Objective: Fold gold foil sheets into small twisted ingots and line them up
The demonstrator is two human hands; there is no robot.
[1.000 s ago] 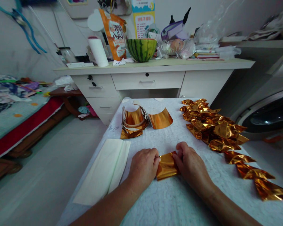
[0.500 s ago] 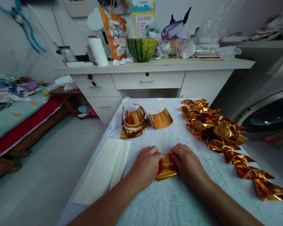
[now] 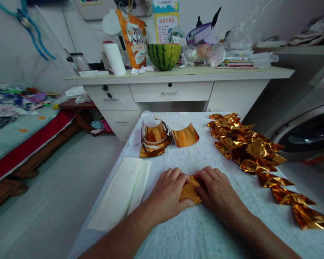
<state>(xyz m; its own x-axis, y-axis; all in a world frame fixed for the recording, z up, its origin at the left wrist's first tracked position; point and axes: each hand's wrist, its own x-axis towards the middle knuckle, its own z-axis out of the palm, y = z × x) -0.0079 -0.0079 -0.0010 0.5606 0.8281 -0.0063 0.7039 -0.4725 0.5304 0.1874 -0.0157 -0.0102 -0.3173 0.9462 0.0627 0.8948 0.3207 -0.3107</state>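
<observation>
Between my hands, on the cloth-covered table [image 3: 178,237], lies a small folded piece of gold foil [image 3: 190,190]. My left hand [image 3: 170,192] grips its left side, the thumb along the near edge. On the right side my right hand [image 3: 217,192] holds it, thumb pressed on the foil. Beyond them stand a curled bundle of gold foil sheets [image 3: 154,138] and one separate curved sheet [image 3: 185,136]. Flat white paper sheets [image 3: 118,194] lie to the left. A pile of twisted gold foil pieces [image 3: 243,144] runs down the table's right side.
Behind the table is a white desk [image 3: 170,91] carrying a watermelon half [image 3: 163,56], an orange pouch [image 3: 133,39], a white roll [image 3: 115,58] and plastic bags. A bed [image 3: 18,133] is at the left, a washing machine [image 3: 307,126] at the right.
My left thumb has come out along the foil's near edge, and my right thumb now presses on the foil. Less of the foil shows between my hands. The view has shifted slightly.
</observation>
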